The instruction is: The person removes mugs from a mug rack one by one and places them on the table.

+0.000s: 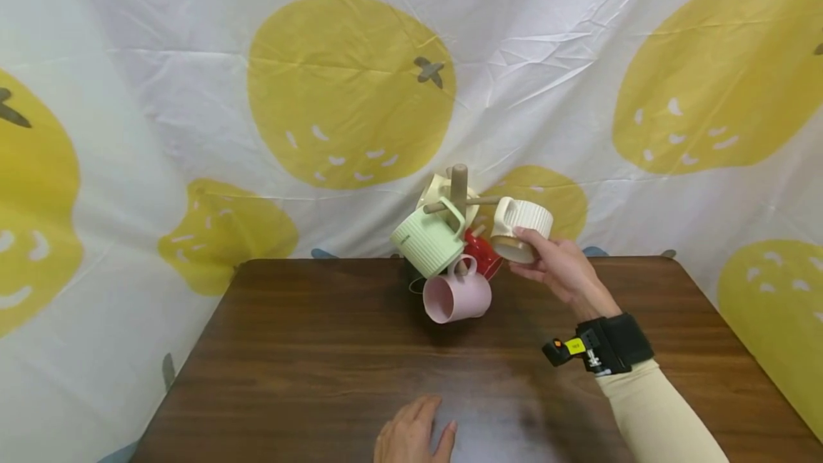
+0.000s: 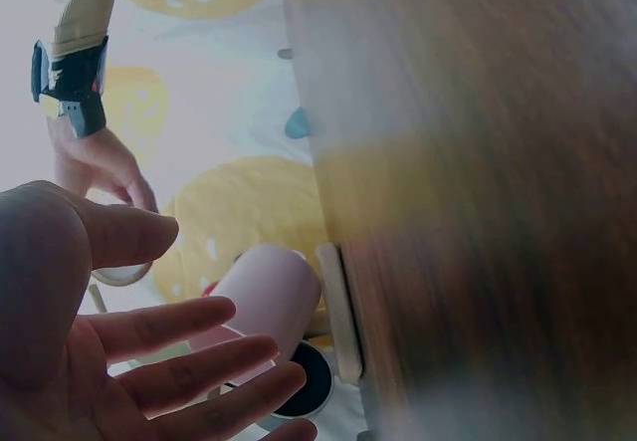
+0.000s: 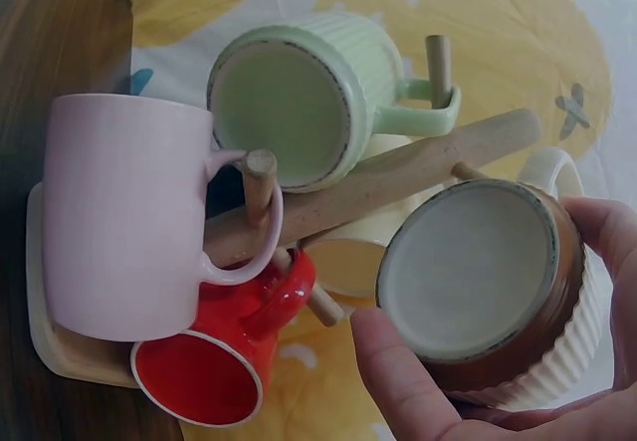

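Note:
My right hand [image 1: 566, 270] holds a white ribbed mug [image 1: 530, 218] with a brown band by its base, fingers and thumb around its body. The mug's handle is right at the tip of a peg on the wooden mug tree [image 1: 459, 188]. In the right wrist view the mug's pale underside faces the camera, and my thumb and fingers lie along its side. My left hand [image 1: 411, 434] is low at the table's front, fingers spread and nothing in them; the left wrist view shows its palm [image 2: 60, 361].
On the tree hang a green ribbed mug [image 1: 427, 243], a pink mug [image 1: 469, 297], a red mug [image 3: 224, 361] and a pale yellow mug [image 1: 432, 191]. A dark mug [image 2: 311, 381] sits low behind the pink one. A lemon-print cloth [image 1: 514, 91] hangs behind the brown table [image 1: 308, 349].

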`<state>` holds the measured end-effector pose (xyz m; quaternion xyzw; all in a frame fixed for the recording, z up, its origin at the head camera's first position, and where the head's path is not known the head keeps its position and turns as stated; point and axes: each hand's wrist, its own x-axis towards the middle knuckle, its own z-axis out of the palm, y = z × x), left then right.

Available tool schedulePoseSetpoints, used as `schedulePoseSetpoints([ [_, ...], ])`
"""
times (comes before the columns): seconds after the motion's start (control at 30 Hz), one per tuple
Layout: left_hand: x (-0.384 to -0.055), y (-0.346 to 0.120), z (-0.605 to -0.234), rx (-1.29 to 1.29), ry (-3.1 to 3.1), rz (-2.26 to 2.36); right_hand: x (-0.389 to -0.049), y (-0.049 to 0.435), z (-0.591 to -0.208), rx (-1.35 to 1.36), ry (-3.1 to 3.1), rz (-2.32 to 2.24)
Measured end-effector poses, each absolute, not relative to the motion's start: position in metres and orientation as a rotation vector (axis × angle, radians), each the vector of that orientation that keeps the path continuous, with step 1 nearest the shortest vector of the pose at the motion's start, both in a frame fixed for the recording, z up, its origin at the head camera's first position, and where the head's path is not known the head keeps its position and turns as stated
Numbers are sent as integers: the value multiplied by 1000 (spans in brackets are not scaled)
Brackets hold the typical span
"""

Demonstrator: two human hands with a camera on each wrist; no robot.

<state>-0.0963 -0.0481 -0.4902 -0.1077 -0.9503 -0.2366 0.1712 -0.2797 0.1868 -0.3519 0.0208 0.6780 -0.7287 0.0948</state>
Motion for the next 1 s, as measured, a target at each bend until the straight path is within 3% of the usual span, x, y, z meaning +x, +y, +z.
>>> schedulePoseSetpoints([
  [1.0,-94,-48,-486,-346,-2674,-786,-241,176,-376,-89,1804,-2163],
])
